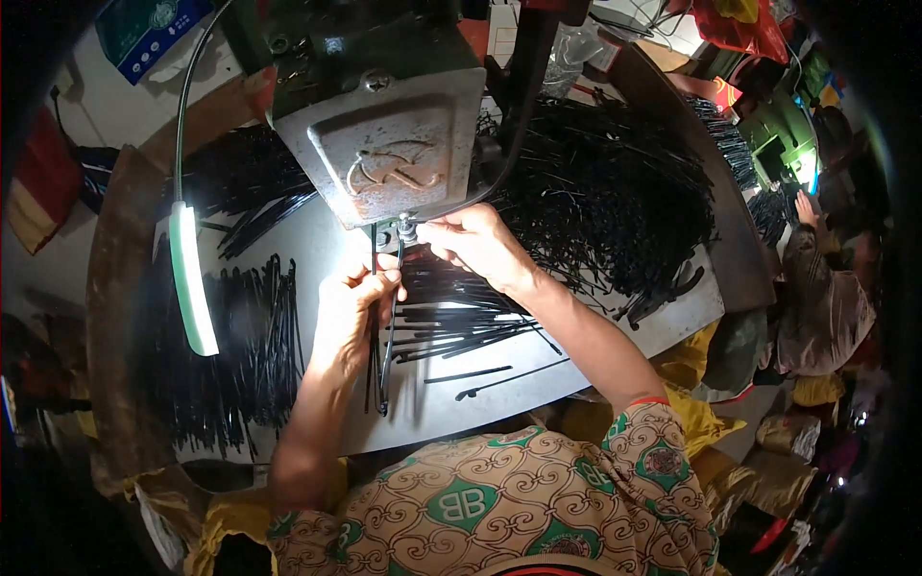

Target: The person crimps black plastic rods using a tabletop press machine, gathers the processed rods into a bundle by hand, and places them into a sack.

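Two thin black rods (386, 355) hang in my left hand (348, 312), whose fingers close round them just below the machine head. Their upper ends reach up to the small metal tool (407, 230) under the machine's worn metal cover (384, 178), which has an umbrella-shaped relief. On the other side, my right hand (480, 248) is closed in a pinch right beside that tool. Whatever lies between its fingertips is too small to make out. Behind both hands, more black rods (461, 322) lie in a loose bundle on the pale tabletop (480, 408).
A bright lamp strip (192, 278) hangs at the left on a bent neck. Below it lies a row of black rods (230, 355). A big tangled heap of rods (605, 202) fills the right. A curved brown rim (120, 317) edges the table. Another person (821, 288) works farther right.
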{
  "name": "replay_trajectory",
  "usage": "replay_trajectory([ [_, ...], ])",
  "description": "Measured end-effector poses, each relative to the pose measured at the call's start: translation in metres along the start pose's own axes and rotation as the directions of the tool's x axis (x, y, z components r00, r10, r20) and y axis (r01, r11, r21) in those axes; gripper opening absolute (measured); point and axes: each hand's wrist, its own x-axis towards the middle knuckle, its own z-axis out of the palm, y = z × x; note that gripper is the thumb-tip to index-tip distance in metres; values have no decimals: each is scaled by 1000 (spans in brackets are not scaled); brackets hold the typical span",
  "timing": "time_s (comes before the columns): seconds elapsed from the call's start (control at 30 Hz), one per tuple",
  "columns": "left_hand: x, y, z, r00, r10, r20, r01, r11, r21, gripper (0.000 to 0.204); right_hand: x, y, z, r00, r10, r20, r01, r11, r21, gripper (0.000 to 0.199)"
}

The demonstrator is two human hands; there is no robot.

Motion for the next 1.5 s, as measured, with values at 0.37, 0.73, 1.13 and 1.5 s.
replay_trajectory([
  [0.37,3,-3,1,1000,7,30,-6,999,-45,11,1,3,4,998,-61,8,60,995,81,20],
  [0.73,8,-7,-1,998,40,45,-38,998,-55,10,2,-3,4,998,-59,-12,59,998,33,25],
  [1.13,4,-9,1,994,110,16,-109,993,-40,10,2,7,4,988,-154,9,154,986,-64,24],
  [1.5,5,-7,0,996,89,-26,-90,996,-27,10,3,6,3,996,-88,-1,88,996,22,21],
])
